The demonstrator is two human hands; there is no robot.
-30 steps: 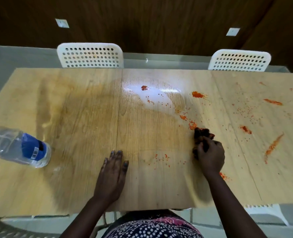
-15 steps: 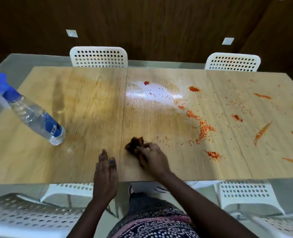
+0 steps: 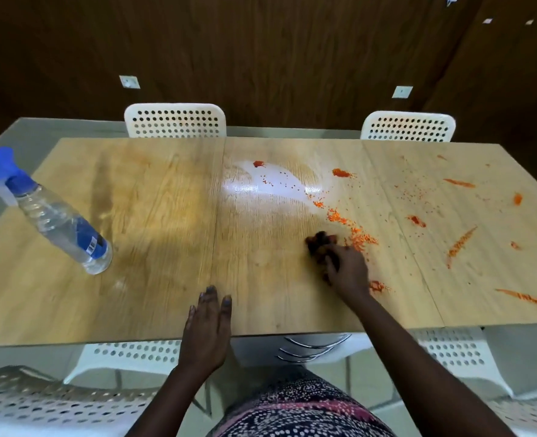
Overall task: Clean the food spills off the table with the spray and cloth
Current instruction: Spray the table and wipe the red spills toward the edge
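A long wooden table (image 3: 153, 222) carries orange-red food spills (image 3: 352, 230) across its middle and right part. My right hand (image 3: 346, 269) grips a dark bunched cloth (image 3: 319, 242) and presses it on the table just left of a patch of orange crumbs. Flat on the near edge of the table rests my left hand (image 3: 208, 320), fingers straight. A clear spray bottle (image 3: 62, 222) with a blue trigger head and blue label stands at the left of the table, away from both hands.
Two white perforated chairs (image 3: 175, 119) stand behind the far edge, and more white chairs (image 3: 134, 357) sit at the near side by my legs. A wet shiny patch (image 3: 260, 187) lies at mid-table. Long orange smears (image 3: 459, 244) mark the right panel.
My right hand has swept the cloth from the near middle of the table back out to the right, up to the orange crumbs. The left hand stayed flat near the edge.
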